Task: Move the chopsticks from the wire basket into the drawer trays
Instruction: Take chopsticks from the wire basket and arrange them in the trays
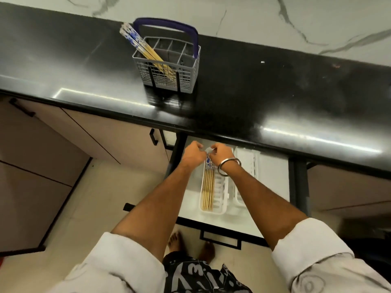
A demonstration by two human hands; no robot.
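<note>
Both hands meet over the far end of the left drawer tray (224, 210). Left hand (193, 154) and right hand (220, 154) have fingers curled inward, tips nearly touching each other, closed on the patterned ends of a bundle of chopsticks (208, 187). Exact finger contact is blurred; something pale shows between the fingertips. A metal bangle (229, 167) sits on the right wrist.

The bundle lies lengthwise along the left side of that tray, wooden tips toward the person, blue-and-white ends under the hands. A second white tray (246, 166) lies just beside it on the right, partly hidden by the right forearm. Both trays rest in the open drawer (273, 178), pulled out beneath the black countertop (275, 98).

On the countertop, well apart from the hands, stands the grey wire basket (169, 68) with a blue handle (169, 23). More chopsticks (141, 46) remain in its front-left compartment, tilted, decorated ends up and leaning left.

White sleeves (118, 263) rolled above the elbows. Bare feet (175, 240) on pale floor below the drawer front.
</note>
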